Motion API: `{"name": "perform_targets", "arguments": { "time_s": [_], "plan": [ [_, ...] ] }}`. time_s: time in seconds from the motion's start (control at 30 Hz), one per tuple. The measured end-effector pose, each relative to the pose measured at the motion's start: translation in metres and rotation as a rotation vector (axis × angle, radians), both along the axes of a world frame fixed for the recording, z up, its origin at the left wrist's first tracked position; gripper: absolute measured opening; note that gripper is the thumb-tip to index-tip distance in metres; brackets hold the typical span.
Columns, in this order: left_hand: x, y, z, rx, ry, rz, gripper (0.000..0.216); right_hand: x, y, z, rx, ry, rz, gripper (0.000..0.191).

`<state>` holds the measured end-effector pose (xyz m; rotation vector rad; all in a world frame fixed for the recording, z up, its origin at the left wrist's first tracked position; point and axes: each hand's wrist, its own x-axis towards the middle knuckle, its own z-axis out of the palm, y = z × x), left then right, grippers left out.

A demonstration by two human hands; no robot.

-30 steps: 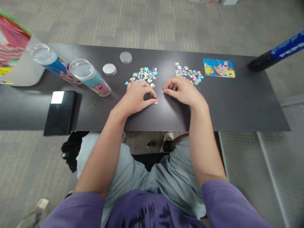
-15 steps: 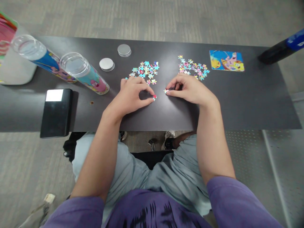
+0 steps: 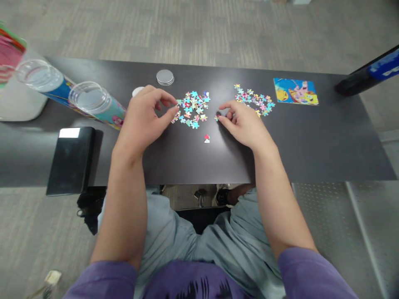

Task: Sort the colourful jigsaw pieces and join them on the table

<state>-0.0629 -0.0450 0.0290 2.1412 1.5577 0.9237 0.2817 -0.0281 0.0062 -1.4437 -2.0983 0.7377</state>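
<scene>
My left hand (image 3: 145,118) hovers at the left edge of a pile of loose jigsaw puzzle pieces (image 3: 193,106), thumb and forefinger slightly apart with nothing visible between them. My right hand (image 3: 245,122) has its thumb and forefinger at a small puzzle piece (image 3: 216,118), partly dark and partly coloured; the thumb tip touches it. Nearer to me, a red and white puzzle piece (image 3: 207,138) lies alone on the dark table. Beyond my right hand spreads a second pile of pieces (image 3: 255,99), mostly pink, yellow and blue.
Two clear-topped cartoon tubes (image 3: 96,104) lean at the left beside a white container (image 3: 21,99). Round silvery lids (image 3: 165,77) sit behind the left pile. A black box-like device (image 3: 71,160) overhangs the front edge. At right are a cartoon picture card (image 3: 296,91) and a dark bottle (image 3: 368,70).
My left hand has let go of the red and white piece and moved left to the pile's edge. My right hand stays near its spot, with thumb and forefinger further apart.
</scene>
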Motion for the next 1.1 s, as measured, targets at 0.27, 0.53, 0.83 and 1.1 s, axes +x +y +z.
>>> {"name": "perform_targets", "arguments": {
  "time_s": [0.27,0.53,0.83,1.1],
  "plan": [
    [0.019,0.002,-0.003,0.003,-0.080,-0.100,0.016,0.002,0.003,-0.002,-0.005,-0.015,-0.029,0.023],
    [0.014,-0.003,-0.016,-0.011,0.026,0.002,0.027,0.001,0.000,0.008,0.018,-0.041,0.053,0.022],
    [0.000,0.001,-0.035,-0.135,0.073,0.038,0.052,-0.045,-0.007,0.026,0.090,-0.050,0.142,0.019],
    [-0.005,-0.002,-0.027,-0.170,0.010,-0.014,0.036,-0.057,-0.005,0.020,0.094,-0.032,0.190,0.020]
  ]
}}
